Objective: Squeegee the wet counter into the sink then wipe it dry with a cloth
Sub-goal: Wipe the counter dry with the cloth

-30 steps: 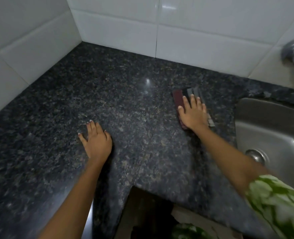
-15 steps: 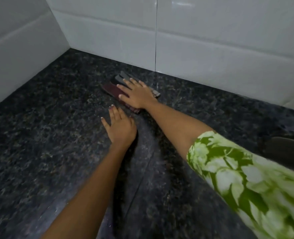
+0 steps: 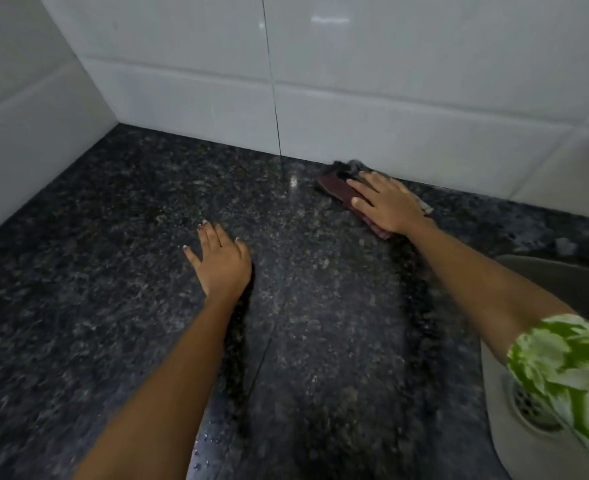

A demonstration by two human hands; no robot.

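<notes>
Drying stage: cloth (image 3: pixel 341 188) at the back edge of the worktop (image 3: pixel 113 271).
Right hand (image 3: pixel 386 202) presses it with fingers spread flat; left hand (image 3: pixel 222 259) rests open; squeegeeing seems done, droplets remain near the front edge.

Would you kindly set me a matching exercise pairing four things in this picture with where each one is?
Things:
1. left hand
2. right hand
3. folded dark red and grey cloth
4. steel sink

Places:
A. at the right edge
B. flat on bare black speckled granite counter
C. against the white tiled wall
D. pressing on the cloth

Pairs: 1-B, 2-D, 3-C, 4-A
</notes>
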